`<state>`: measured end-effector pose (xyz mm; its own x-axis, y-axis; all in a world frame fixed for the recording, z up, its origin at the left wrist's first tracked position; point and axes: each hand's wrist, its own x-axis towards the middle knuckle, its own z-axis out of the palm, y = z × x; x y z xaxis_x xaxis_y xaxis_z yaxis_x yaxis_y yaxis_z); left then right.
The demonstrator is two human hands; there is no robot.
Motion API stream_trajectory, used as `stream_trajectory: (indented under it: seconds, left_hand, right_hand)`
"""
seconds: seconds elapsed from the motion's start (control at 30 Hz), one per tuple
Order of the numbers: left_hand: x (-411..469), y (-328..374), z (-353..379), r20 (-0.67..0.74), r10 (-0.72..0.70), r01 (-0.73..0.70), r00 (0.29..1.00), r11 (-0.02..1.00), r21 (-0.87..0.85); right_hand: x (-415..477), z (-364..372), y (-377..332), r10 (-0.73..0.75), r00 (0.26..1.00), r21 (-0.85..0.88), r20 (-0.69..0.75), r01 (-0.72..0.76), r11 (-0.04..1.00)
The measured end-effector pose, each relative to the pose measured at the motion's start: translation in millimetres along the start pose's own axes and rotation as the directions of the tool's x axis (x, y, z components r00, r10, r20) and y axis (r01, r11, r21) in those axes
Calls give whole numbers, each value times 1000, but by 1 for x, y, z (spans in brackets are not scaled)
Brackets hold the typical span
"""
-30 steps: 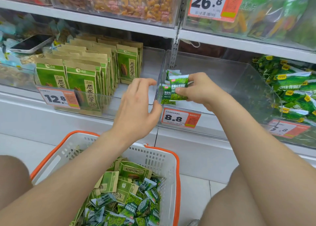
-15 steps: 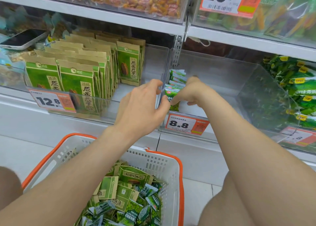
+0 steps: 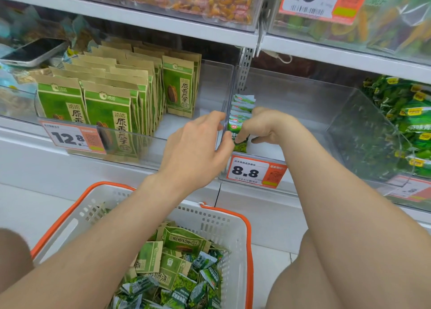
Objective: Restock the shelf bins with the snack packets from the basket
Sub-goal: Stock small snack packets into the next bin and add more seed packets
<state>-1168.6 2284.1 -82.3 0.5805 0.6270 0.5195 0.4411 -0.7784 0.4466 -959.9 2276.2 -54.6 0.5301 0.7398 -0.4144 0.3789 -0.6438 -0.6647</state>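
Against the side wall (image 3: 225, 109) of the clear bin (image 3: 303, 103) above the 8.8 price tag (image 3: 255, 172), small green packets (image 3: 242, 105) stand on edge in a tight row. The right hand (image 3: 265, 127) pinches the front one to seat it upright, while the left hand (image 3: 198, 147) curls round that wall, seemingly to brace it. Most of the bin's floor to the right lies open for further rows, and the basket (image 3: 249, 243) below, between the knees, holds many more packets.

A shop: price tags (image 3: 253, 172) (8.8, 12.8) on clear shelf bins (image 3: 303, 94), shopping basket (image 3: 249, 250)
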Motion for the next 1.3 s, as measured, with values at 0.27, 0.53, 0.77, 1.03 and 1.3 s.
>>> stream_trajectory:
  seconds: [0.27, 0.53, 0.77, 1.03, 1.3]
  left_hand:
    - [-5, -10, 0, 60, 82, -80, 995, 996, -29]
    - [-29, -1, -12, -295, 254, -260, 921, 965, 21]
    - [-70, -11, 9, 243, 47, -109, 969, 962, 251]
    - [-144, -36, 71, 914, -151, -342, 376, 894, 289]
    - [-194, -67, 128, 945, -102, -424, 310, 875, 234]
  right_hand:
    - [-15, -4, 3, 59, 997, -123, -48, -65, 990]
    - [-65, -7, 8, -384, 826, -451, -412, 181, 874]
    - [-161, 46, 11, -647, 713, -535, -270, 448, 716]
    - [-172, 102, 61, -256, 898, -803, 358, 436, 405]
    - [-159, 117, 74, -165, 865, -788, 475, 501, 358]
